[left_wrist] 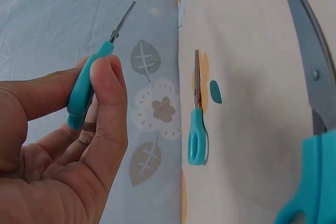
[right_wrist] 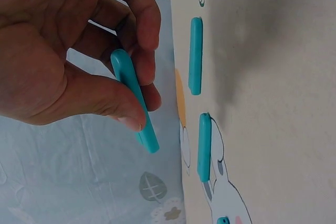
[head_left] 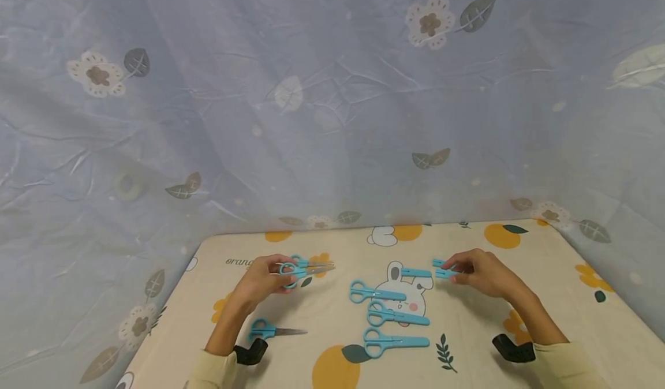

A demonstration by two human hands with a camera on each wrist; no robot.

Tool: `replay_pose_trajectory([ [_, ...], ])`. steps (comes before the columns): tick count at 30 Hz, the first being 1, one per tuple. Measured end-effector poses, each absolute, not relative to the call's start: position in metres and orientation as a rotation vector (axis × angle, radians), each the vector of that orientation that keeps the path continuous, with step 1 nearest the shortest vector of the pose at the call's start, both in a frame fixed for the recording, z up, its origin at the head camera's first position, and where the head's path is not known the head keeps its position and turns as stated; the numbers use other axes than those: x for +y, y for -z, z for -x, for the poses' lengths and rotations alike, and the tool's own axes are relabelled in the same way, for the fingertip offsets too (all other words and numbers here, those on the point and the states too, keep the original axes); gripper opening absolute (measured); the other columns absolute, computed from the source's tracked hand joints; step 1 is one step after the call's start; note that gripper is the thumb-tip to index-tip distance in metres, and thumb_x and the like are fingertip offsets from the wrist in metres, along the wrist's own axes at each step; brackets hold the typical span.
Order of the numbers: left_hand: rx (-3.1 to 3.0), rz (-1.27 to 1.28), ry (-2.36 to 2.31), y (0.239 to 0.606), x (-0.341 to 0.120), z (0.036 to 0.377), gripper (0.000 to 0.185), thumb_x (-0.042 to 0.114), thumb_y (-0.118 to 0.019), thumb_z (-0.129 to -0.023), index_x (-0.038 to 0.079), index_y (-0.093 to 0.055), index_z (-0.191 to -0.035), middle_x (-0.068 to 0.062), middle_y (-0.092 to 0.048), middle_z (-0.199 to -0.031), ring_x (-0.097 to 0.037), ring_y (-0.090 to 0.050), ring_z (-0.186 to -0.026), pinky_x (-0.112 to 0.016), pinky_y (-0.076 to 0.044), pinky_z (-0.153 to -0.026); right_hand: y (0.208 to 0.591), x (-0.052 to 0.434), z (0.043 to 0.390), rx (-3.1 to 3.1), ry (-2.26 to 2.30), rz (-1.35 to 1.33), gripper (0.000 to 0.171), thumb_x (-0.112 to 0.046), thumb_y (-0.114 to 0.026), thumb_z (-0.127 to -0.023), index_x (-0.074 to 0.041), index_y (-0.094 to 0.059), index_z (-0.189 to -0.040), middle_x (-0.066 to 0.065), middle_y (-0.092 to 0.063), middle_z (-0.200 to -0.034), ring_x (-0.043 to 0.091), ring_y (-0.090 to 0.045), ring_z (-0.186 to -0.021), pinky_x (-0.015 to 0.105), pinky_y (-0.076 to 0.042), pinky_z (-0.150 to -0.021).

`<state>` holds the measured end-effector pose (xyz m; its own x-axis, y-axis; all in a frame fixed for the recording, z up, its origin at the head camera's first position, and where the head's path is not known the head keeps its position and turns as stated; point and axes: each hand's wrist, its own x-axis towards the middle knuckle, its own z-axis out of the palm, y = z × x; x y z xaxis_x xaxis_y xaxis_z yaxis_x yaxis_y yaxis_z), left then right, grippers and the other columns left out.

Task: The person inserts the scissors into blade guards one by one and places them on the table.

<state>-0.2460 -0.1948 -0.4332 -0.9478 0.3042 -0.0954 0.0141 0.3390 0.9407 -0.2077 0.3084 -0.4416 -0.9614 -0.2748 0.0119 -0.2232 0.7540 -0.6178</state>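
My left hand (head_left: 262, 280) pinches the blue handles of a small pair of scissors (left_wrist: 84, 90) between thumb and fingers, its bare metal blades pointing right in the head view. Just behind it on the table lies a second uncovered pair of scissors (left_wrist: 197, 140). A third uncovered pair (head_left: 265, 329) rests nearer the left wrist. In my right hand (head_left: 483, 272), thumb and fingers pinch a slim blue blade cover (right_wrist: 137, 100), held above the cloth. Two more blade covers lie on the table: one (right_wrist: 195, 56) behind the right hand, another (right_wrist: 204, 148) to its left.
Three pairs of scissors with covered blades, the back pair (head_left: 376, 292), the middle pair (head_left: 397, 315) and the front pair (head_left: 397, 341), lie in a column mid-table. A cream patterned cloth (head_left: 483, 331) covers the table. Pale blue patterned curtain (head_left: 332, 123) surrounds its back and sides.
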Motion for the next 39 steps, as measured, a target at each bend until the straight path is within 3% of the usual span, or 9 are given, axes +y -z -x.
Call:
replay_pose_trajectory([
  [7,2.321,-0.281,-1.658,0.431,-0.186,0.246,0.046,-0.001,-0.074,-0.098,-0.009,-0.062,-0.141,-0.016,-0.072,-0.109,-0.028,-0.078,-0.097,-0.038,-0.069,-0.082,0.442,0.306,0.210,2.841,1.027,0.390,0.024,-0.009,-0.082,-0.093,-0.008,-0.081,-0.117,0.006,-0.079,-0.108,0.016,-0.065,-0.088,0.023,-0.054,-0.072],
  [15,2.288,-0.279,-1.695,0.430,-0.174,0.250,0.038,0.000,-0.076,-0.097,-0.008,-0.066,-0.132,-0.017,-0.074,-0.108,-0.028,-0.078,-0.096,-0.039,-0.070,-0.081,0.440,0.304,0.213,2.831,1.057,0.420,0.025,-0.012,-0.081,-0.095,-0.009,-0.081,-0.119,0.003,-0.078,-0.106,0.013,-0.062,-0.086,0.023,-0.051,-0.071],
  [22,2.254,-0.279,-1.718,0.431,-0.166,0.251,0.040,-0.003,-0.076,-0.097,-0.010,-0.064,-0.134,-0.015,-0.072,-0.104,-0.026,-0.078,-0.094,-0.036,-0.069,-0.079,0.440,0.298,0.214,2.779,1.138,0.445,0.024,-0.011,-0.080,-0.096,-0.008,-0.080,-0.120,0.004,-0.078,-0.106,0.012,-0.064,-0.089,0.022,-0.053,-0.073],
  [31,2.221,-0.288,-1.724,0.432,-0.155,0.254,0.036,-0.005,-0.074,-0.097,-0.006,-0.067,-0.132,-0.011,-0.070,-0.102,-0.020,-0.078,-0.088,-0.048,-0.069,-0.086,0.437,0.289,0.215,2.757,1.150,0.390,0.024,-0.009,-0.079,-0.096,-0.006,-0.079,-0.120,0.003,-0.075,-0.102,0.019,-0.061,-0.089,0.024,-0.050,-0.071],
  [39,2.211,-0.313,-1.722,0.433,-0.147,0.253,0.036,-0.004,-0.073,-0.098,-0.006,-0.066,-0.134,-0.013,-0.071,-0.104,-0.020,-0.078,-0.089,-0.041,-0.070,-0.083,0.437,0.285,0.216,2.679,1.231,0.392,0.026,-0.010,-0.077,-0.098,-0.005,-0.078,-0.124,0.005,-0.070,-0.095,0.017,-0.055,-0.082,0.024,-0.048,-0.064],
])
